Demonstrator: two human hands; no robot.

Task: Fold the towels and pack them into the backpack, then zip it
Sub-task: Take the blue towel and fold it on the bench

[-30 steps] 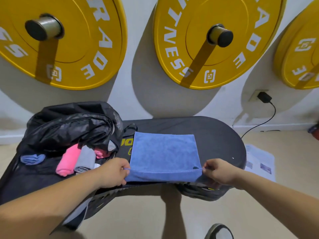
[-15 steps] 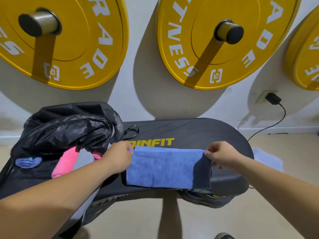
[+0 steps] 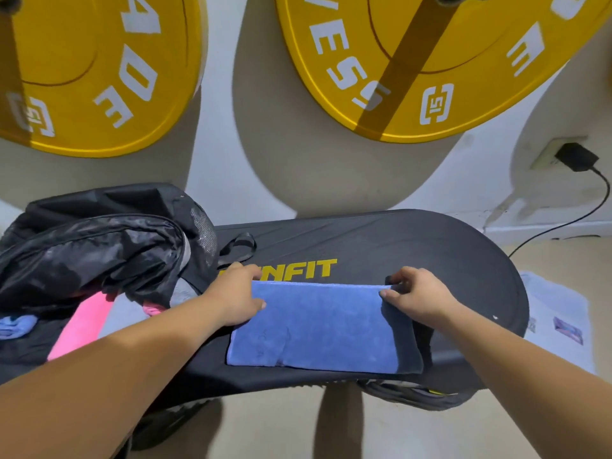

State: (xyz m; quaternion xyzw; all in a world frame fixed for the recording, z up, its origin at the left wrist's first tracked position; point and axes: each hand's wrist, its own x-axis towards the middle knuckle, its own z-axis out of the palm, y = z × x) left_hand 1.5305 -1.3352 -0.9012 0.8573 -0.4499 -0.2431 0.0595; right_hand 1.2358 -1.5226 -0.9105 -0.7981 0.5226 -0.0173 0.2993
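First fold completed. A second ago the blue terry-cloth towel lay open on the black padded bench with yellow lettering, and you held its two near corners. You have since carried that near edge up and over, and it now lies along the far edge, so the towel sits halved, a wide band in the middle of the bench.

Your left hand pinches the far left corner, thumb flat on top and fingers curled behind. Your right hand pinches the far right corner the same way. Whether both layers are caught cannot be told.

The open black nylon backpack lies just to the left, with a rolled pink towel and a grey towel at its mouth.

Judged from this, the towel is likely too wide to pack and needs a crosswise fold. Packing and zipping are not yet done.
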